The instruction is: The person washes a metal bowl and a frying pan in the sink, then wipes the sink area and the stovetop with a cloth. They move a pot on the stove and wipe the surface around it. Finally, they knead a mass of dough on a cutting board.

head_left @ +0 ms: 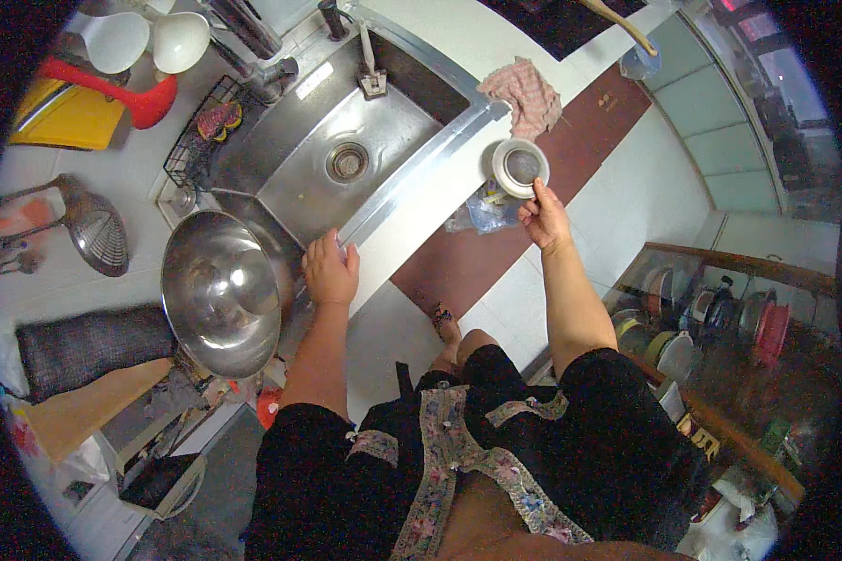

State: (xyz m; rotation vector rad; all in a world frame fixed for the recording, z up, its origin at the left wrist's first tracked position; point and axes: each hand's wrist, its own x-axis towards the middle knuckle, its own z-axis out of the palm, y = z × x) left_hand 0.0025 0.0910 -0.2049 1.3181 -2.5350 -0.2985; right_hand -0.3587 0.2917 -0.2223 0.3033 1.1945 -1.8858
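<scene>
My right hand (544, 220) grips a small round white cup (501, 174) by its near rim, thumb on top. The inside of the cup looks dark grey; I cannot make out what is in it. It is held over the front edge of the counter, just short of a crumpled pink cloth (524, 96). My left hand (329, 268) lies flat on the near edge of the steel sink (299, 192), fingers stretched out and holding nothing. Left of that hand a large shiny steel bowl (217, 294) stands on the counter.
A long-handled brush (371, 70) leans in the far part of the sink. Ladles and a slotted skimmer (96, 234) hang at the left. Below the cup, a plastic bag (491, 211) shows by a brown mat (458, 262). A shelf with dishes (692, 318) stands at right.
</scene>
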